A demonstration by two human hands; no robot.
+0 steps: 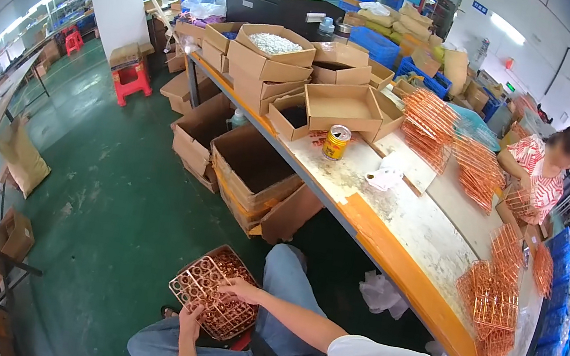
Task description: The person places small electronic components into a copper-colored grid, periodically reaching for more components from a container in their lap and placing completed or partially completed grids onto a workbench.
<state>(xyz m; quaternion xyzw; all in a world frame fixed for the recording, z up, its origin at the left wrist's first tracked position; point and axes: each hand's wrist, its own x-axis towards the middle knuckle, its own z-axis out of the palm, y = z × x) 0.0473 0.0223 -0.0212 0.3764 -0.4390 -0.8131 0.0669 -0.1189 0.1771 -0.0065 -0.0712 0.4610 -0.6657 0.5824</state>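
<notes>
A copper-coloured lattice frame [195,275] with small ring shapes is tilted over a box [256,278] of loose copper-coloured pieces between my knees. My left hand [190,318] is closed on the frame's near edge. Across the frame, my right hand [239,291] has its fingers bent at the frame's right side, closed on part of it; the fingertips are too small to make out clearly. The box sits low in front of my lap, its left part hidden under the frame.
A long workbench [398,218] runs along my right, bearing stacked copper-coloured frames [493,300], a yellow can [336,142] and cardboard trays [345,107]. Large open cartons [256,173] stand under its edge. Another person [543,170] handles frames at the far right. A red stool [131,81] stands beyond.
</notes>
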